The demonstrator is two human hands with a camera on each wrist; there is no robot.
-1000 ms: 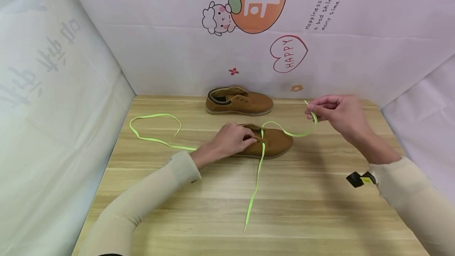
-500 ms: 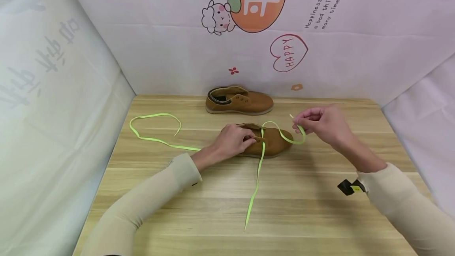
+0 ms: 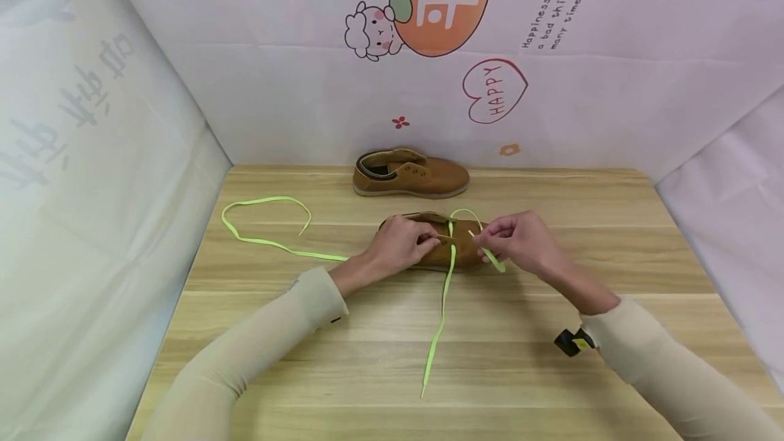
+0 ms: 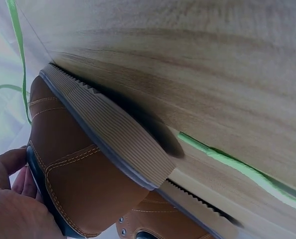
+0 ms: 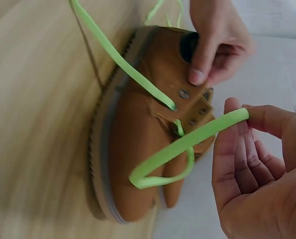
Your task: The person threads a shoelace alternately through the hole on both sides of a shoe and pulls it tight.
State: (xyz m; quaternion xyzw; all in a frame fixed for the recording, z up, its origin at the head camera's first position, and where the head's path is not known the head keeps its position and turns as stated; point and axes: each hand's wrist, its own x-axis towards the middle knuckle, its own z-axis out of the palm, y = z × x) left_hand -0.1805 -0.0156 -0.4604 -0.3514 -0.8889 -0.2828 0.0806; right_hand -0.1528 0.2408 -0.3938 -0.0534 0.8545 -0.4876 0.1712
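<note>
Centrally, brown leather-look lace-up shoe (image 3: 465, 256) (head view): on the wood-grain table (image 3: 520, 373), toe at 3 o'clock; matching brown shoe (image 3: 435, 180) at 11 o'clock.
Right hand (image 3: 520, 243) (head view): pinches the flat neon-green lace (image 3: 452, 257) near one tip, aimed at 10 o'clock.
Left hand (image 4: 21, 209) (left wrist view): grips the shoe's opening edge.
Bare metal-ringed eyelet (image 5: 183, 93) (right wrist view): at 7 o'clock from the left thumb.
Threading, the judged step: steady the eyelet flap (image 5: 173, 82), pinch close behind the tip, enter squarely, draw through untwisted.

Brown shoes (image 3: 468, 253), neon-green laces (image 5: 188, 143), tan wood-grain tabletop (image 3: 343, 380), beige sleeves (image 3: 257, 342), white printed backdrop (image 3: 275, 94)
</note>
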